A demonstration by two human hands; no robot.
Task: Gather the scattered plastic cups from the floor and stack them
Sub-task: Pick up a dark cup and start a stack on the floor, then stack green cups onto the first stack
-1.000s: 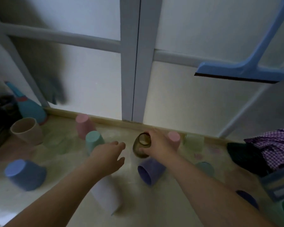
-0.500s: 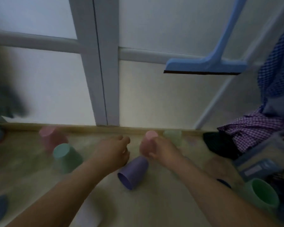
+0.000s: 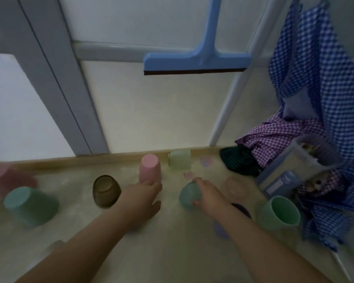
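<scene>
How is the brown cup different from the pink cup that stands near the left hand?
The brown cup is dark and see-through; the pink cup is opaque and pastel. The brown cup looks rounded and tilts its mouth toward the camera; the pink cup is straight-sided and stands upside down. Both sit on the floor, unstacked.

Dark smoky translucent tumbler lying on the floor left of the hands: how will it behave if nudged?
The dark smoky translucent tumbler lies on its side with its mouth facing the camera, so it will probably roll. Its bulging, tapered body suggests a curved path. It looks thin-walled, so likely light and easily sent skidding across the smooth floor.
</scene>
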